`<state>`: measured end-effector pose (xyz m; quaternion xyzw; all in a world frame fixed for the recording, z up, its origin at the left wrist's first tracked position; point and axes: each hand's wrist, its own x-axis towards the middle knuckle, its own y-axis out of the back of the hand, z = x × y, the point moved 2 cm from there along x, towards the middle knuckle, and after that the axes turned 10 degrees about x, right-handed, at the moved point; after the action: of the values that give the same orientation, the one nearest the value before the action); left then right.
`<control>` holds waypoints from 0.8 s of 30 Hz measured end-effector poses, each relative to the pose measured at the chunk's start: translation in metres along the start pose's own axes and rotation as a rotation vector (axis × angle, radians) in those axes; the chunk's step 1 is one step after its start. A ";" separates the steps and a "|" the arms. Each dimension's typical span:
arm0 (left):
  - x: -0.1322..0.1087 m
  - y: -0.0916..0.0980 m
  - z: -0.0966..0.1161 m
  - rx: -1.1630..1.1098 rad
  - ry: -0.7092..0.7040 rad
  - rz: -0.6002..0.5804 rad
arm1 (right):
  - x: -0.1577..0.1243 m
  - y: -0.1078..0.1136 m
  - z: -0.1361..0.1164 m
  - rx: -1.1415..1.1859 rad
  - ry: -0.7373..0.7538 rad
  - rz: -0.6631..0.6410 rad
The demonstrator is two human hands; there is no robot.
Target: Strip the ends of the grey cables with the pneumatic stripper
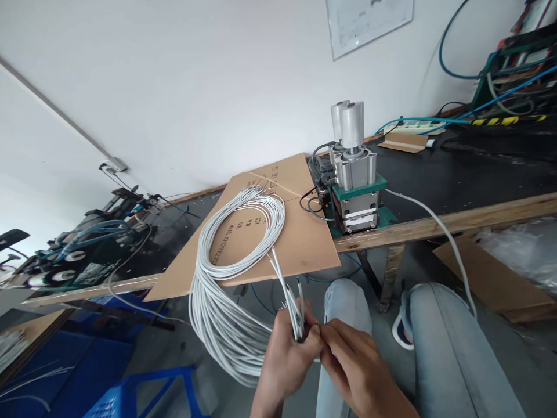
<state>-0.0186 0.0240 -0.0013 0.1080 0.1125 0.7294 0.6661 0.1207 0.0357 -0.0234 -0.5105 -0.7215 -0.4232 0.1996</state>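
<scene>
My left hand is closed around the ends of a bundle of thin white cables, held upright above my lap. The bundle loops up onto a cardboard sheet on the bench and hangs down over the bench edge. My right hand is right beside the left, its fingers pinched at the cable ends near the left thumb. A small pneumatic press with a silver cylinder and green base stands on the bench just right of the cardboard.
The bench has a black top with a wooden edge. A white cable runs from the press down past my right knee. Machinery with blue hoses sits at the left. A blue crate stands on the floor, cardboard at right.
</scene>
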 end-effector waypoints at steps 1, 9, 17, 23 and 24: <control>0.000 0.000 0.000 -0.006 -0.003 0.007 | 0.000 0.000 0.002 0.073 -0.045 0.002; -0.002 -0.007 -0.011 -0.294 -0.007 -0.036 | -0.009 -0.016 0.017 0.819 -0.551 0.001; -0.001 -0.005 -0.018 -0.213 0.053 -0.054 | -0.003 -0.008 0.016 0.690 -0.500 -0.035; 0.002 -0.001 -0.007 0.003 0.017 -0.041 | 0.003 0.000 0.012 0.372 -0.273 -0.026; 0.002 -0.001 -0.004 0.038 0.003 -0.044 | 0.002 0.000 0.012 0.336 -0.249 -0.037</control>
<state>-0.0194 0.0260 -0.0049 0.1169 0.1297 0.7126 0.6795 0.1215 0.0464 -0.0284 -0.5049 -0.8103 -0.2341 0.1836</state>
